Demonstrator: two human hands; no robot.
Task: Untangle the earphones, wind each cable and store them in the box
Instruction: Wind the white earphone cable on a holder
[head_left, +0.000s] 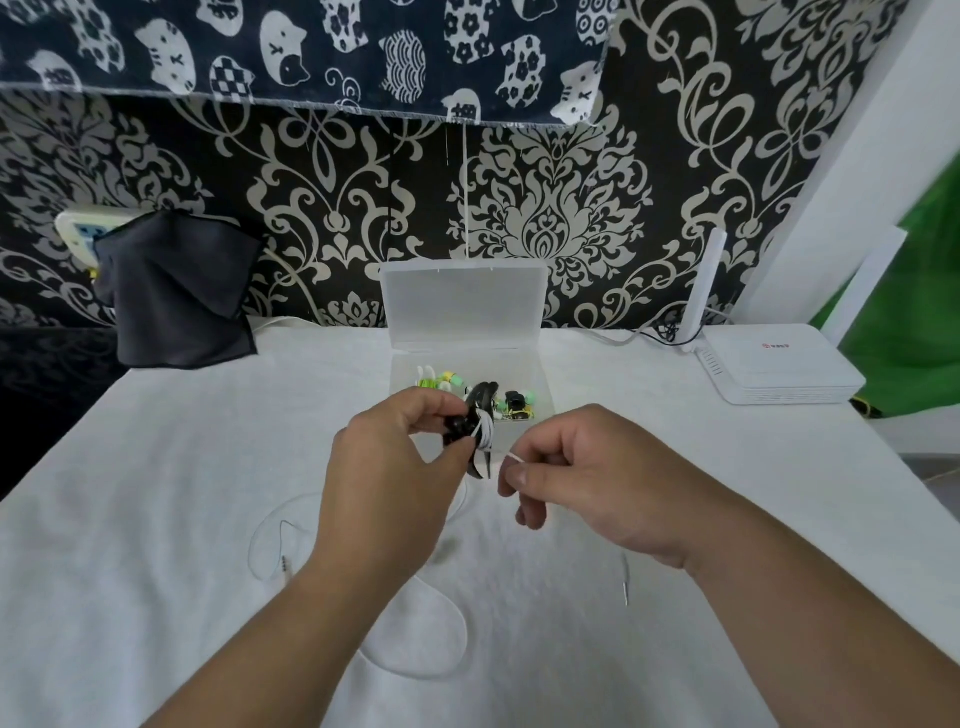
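My left hand (387, 467) pinches a black cable winder (480, 415) with white earphone cable wrapped round its middle, held above the table in front of the box. My right hand (576, 470) pinches the white cable (511, 457) just right of the winder. The rest of that cable lies in loose loops (441, 649) on the white tablecloth under my arms, with a jack plug (284, 564) at the left. The clear plastic box (540, 374) stands open behind my hands, its lid upright, and holds wound green and black earphones (511, 405).
A white router (779, 369) with an antenna sits at the back right. A dark cloth (176, 291) hangs over a wall socket at the back left. A small metal pin (626, 587) lies on the tablecloth (156, 519) right of my arms. Patterned fabric covers the wall.
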